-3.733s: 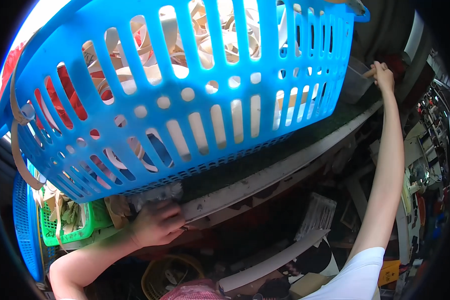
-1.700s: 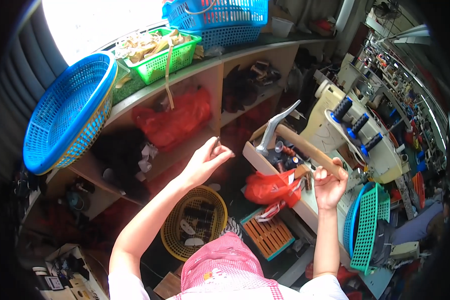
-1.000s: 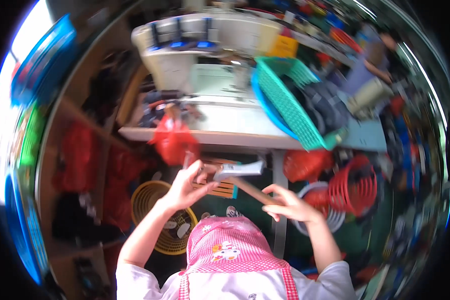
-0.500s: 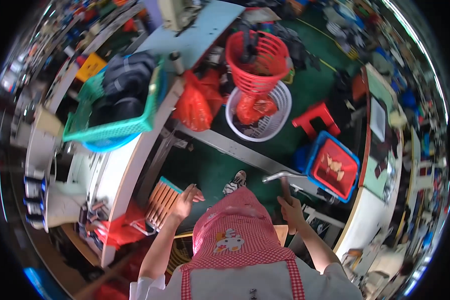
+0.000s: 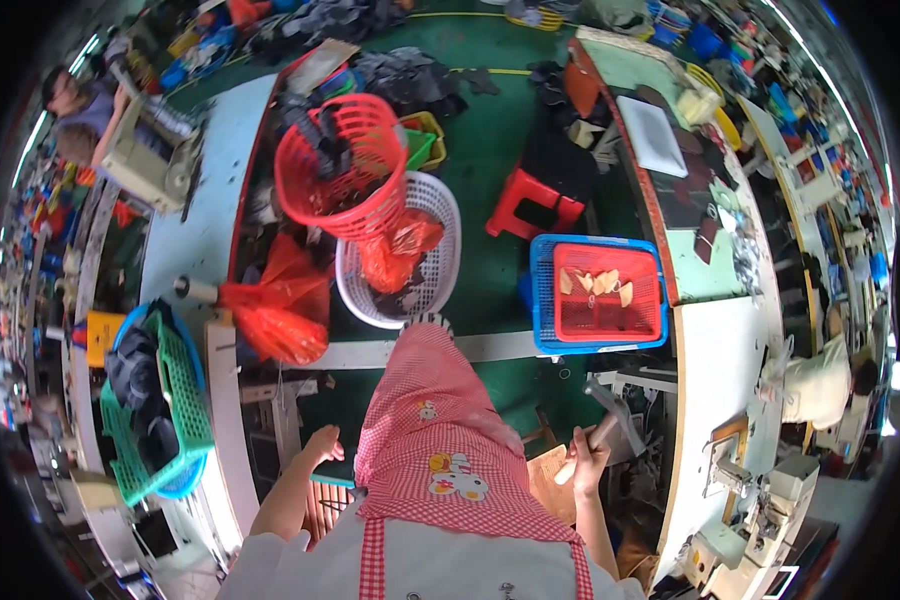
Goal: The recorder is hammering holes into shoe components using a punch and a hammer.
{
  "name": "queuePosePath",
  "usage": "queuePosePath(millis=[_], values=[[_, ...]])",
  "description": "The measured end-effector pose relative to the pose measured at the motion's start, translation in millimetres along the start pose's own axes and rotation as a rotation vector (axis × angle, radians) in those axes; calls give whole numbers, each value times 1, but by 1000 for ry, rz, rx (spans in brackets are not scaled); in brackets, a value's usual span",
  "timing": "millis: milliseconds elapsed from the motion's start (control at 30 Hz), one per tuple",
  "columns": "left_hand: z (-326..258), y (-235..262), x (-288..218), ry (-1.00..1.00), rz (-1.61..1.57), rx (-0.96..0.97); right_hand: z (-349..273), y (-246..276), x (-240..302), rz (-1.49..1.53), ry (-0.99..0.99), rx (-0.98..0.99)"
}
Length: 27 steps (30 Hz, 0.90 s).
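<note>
My right hand [image 5: 587,462] is closed round the handle of a hammer [image 5: 604,424], at the right of my red checked apron [image 5: 440,420]. The metal head points up and away from me. My left hand [image 5: 322,446] hangs at the left of the apron, fingers loosely bent, with nothing seen in it. Just below it is a slatted wooden stool [image 5: 332,500], partly hidden by my arm. Ahead of me, a shoe tip shows by the white basket [image 5: 448,270], which holds a red plastic bag [image 5: 395,250].
A grey bar [image 5: 505,346] crosses low in front. A red basket [image 5: 295,165] leans over the white one; red bags [image 5: 280,310] lie left. Blue and red crates [image 5: 660,335] and a red stool [image 5: 505,215] stand right. Tables flank both sides; a person [image 5: 75,110] sits far left.
The view has turned right, so baskets and tables swing left. I am closer to the white basket. The hammer still is in my right hand, its head now tilted differently.
</note>
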<state>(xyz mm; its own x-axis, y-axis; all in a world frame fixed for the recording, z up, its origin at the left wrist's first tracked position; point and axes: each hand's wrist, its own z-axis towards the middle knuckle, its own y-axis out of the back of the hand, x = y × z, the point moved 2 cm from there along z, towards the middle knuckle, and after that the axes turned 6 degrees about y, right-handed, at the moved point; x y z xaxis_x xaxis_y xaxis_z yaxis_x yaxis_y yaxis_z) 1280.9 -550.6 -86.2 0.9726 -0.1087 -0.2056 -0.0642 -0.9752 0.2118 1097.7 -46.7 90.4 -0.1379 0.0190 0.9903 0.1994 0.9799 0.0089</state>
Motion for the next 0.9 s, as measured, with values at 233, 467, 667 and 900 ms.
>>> queuePosePath(millis=[233, 467, 667, 900], values=[[62, 18, -96, 39, 148, 164, 36, 14, -33, 56, -320, -356], [69, 57, -260, 43, 437, 139, 95, 1, -92, 78, -256, -606], [141, 69, -506, -18, 549, 131, 237, -35, -108, -42, -308, -694], [171, 111, -684, 3, 519, 119, 565, -32, -24, -778, -29, -540]])
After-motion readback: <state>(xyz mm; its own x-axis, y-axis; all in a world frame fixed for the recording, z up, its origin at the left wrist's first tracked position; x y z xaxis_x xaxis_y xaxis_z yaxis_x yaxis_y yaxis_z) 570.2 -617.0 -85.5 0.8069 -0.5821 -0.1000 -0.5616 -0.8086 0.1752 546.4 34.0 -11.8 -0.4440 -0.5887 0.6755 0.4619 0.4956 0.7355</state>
